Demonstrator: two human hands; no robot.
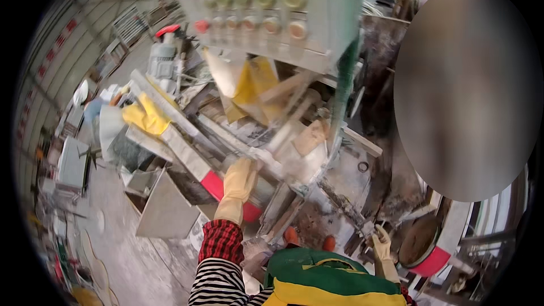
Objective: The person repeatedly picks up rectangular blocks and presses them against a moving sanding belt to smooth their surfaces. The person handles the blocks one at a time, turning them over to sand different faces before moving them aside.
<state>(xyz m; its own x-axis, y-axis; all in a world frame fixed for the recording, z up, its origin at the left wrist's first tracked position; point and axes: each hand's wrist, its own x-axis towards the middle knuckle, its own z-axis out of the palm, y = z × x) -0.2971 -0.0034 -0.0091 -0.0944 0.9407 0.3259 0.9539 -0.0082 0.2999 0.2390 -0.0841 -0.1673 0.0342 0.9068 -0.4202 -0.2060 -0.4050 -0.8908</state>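
Note:
My left hand (239, 184), in a pale cream rubber glove, reaches forward below the control panel. Its fingers curl down beside a dusty whitish bar (268, 161); blur hides what they hold, if anything. On the right, my right hand (383, 246), in a matching glove, is low beside my body. Its thumb and fingers look apart, close to the end of a dirty metal bar (345, 207); contact is unclear. A grey control panel (266, 14) with lit green and red lamps and rows of round knobs stands ahead of me.
A yellow glove (147, 114) lies over pale boards at left, near an open-topped grey bin (167, 207). A red-banded round container (428, 258) stands at lower right. A grey motor (163, 59) sits farther back. My green and yellow apron (323, 277) fills the lower edge.

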